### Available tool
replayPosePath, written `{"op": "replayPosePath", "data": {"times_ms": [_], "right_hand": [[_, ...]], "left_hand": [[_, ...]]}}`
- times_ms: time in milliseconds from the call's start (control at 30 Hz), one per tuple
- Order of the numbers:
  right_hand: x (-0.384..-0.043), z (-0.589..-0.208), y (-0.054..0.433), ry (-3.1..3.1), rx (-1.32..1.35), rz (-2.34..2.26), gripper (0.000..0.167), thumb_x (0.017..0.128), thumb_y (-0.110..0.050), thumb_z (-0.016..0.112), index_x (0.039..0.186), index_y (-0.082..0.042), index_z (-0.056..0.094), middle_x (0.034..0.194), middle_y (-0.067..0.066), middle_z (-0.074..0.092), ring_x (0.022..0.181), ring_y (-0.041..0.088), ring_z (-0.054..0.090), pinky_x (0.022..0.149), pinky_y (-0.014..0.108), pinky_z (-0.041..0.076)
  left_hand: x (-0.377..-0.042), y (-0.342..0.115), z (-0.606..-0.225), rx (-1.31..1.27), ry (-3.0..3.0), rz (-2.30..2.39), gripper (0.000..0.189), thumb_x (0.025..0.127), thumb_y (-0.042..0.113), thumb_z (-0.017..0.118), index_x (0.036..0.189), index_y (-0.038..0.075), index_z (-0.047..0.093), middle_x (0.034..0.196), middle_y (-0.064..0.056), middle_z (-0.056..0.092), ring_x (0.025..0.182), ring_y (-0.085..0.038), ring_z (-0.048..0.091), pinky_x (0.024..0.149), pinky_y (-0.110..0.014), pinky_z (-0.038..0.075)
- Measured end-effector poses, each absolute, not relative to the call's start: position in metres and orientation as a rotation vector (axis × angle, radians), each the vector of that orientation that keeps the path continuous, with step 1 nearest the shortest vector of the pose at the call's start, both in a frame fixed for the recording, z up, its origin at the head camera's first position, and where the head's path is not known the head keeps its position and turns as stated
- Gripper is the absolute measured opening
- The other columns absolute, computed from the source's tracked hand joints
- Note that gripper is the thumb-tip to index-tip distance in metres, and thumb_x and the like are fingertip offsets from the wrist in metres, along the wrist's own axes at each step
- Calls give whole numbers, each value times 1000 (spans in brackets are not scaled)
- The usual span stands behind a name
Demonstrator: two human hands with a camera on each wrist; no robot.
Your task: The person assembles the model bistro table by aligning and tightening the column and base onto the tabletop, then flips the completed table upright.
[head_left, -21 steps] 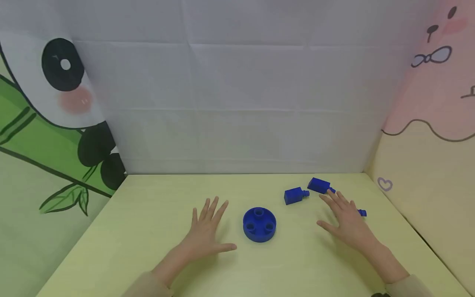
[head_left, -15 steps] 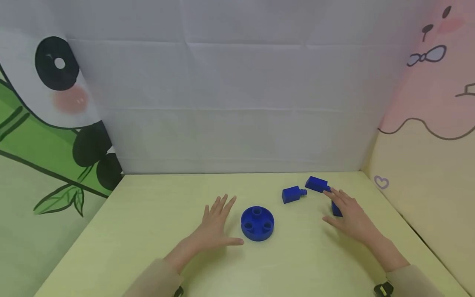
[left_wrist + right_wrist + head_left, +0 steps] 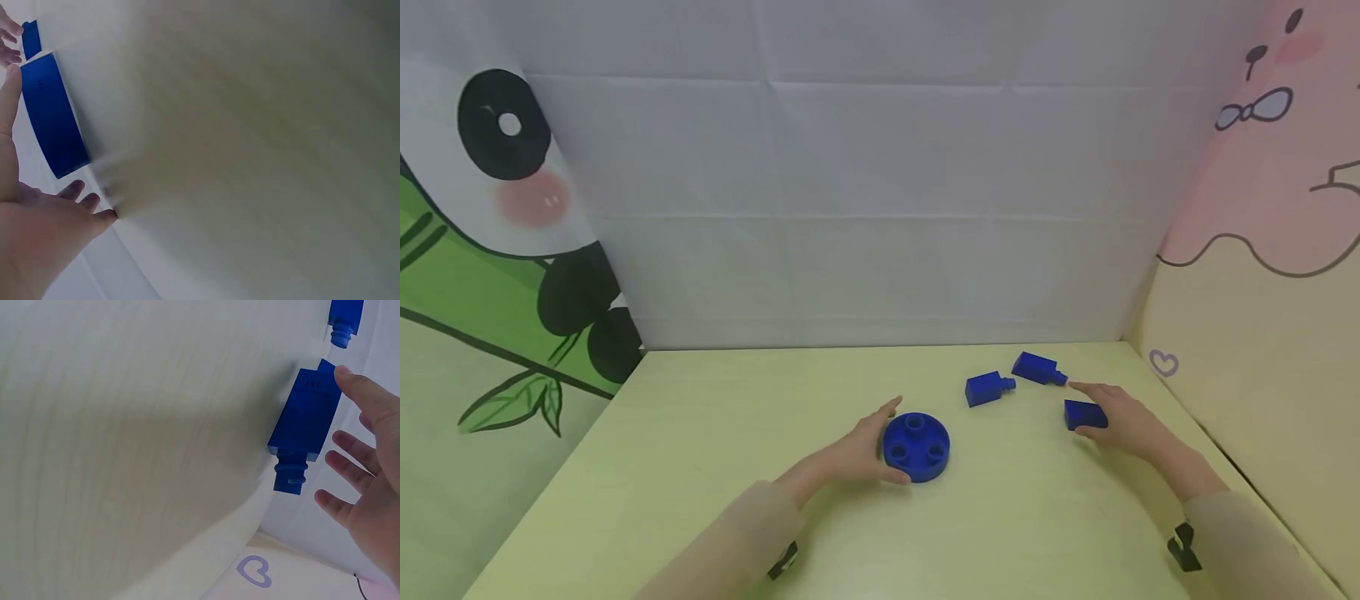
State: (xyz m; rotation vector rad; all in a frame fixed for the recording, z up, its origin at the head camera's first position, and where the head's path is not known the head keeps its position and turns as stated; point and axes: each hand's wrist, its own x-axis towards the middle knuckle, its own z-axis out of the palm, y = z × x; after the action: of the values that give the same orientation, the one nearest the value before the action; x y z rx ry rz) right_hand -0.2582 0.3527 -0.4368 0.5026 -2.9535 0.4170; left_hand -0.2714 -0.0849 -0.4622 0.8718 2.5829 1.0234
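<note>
A round blue base (image 3: 916,454) with three raised sockets lies on the table. My left hand (image 3: 857,454) reaches round its left side, thumb at the near edge and fingers at the far edge. In the left wrist view the thumb is right at the base's side wall (image 3: 53,119), while the other fingers stand apart from it. At the right, a blue block with a ringed threaded neck (image 3: 290,475) lies on its side. My right hand (image 3: 1131,425) spreads over it, hiding its neck end in the head view. Its thumb is close to the block's body (image 3: 1081,415), with fingers extended.
Two similar blue necked blocks, one nearer (image 3: 985,389) and one farther back (image 3: 1036,367), lie beyond the right hand. A pale yellow table (image 3: 700,442) meets a white cloth backdrop (image 3: 880,275). Printed side panels (image 3: 1240,358) flank the table.
My left hand has moved right, from beside the round base to around its left side. My right hand has shifted right and turned, uncovering the body of the nearest block.
</note>
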Motion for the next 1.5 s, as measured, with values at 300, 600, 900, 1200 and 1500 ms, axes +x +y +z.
{"op": "replayPosePath", "data": {"times_ms": [300,600,900,1200,1500], "right_hand": [[-278,-435,352,-2959,627,341,45,79,-18,74,115,6,61,103,19,64,96,36,58,86,53,47],[-283,-433,352,-3030,658,312,34,82,-18,72,107,3,66,100,17,64,93,33,60,84,51,48],[-277,-428,350,-2980,627,399,36,83,-18,71,110,5,65,102,18,65,97,38,60,86,53,46],[-263,-404,331,-2816,553,613,40,84,-20,72,114,5,62,98,13,67,86,26,60,74,44,50],[-251,-385,301,-2730,436,839,45,85,-29,71,118,1,61,100,14,68,92,28,62,79,40,53]], "left_hand": [[-277,-85,-462,828,2595,1015,101,69,40,83,147,9,28,143,-15,41,134,-34,34,107,-54,29],[-281,-86,-465,896,2615,979,94,67,42,83,141,4,39,141,-13,46,132,-30,40,109,-48,30],[-279,-86,-462,884,2609,969,94,68,43,83,141,4,39,141,-13,46,132,-30,40,108,-48,31],[-277,-87,-458,859,2619,950,93,69,43,82,141,4,38,142,-14,44,133,-32,38,109,-48,30],[-276,-85,-458,851,2630,928,92,69,43,82,141,3,40,141,-15,45,131,-32,41,107,-48,33]]}}
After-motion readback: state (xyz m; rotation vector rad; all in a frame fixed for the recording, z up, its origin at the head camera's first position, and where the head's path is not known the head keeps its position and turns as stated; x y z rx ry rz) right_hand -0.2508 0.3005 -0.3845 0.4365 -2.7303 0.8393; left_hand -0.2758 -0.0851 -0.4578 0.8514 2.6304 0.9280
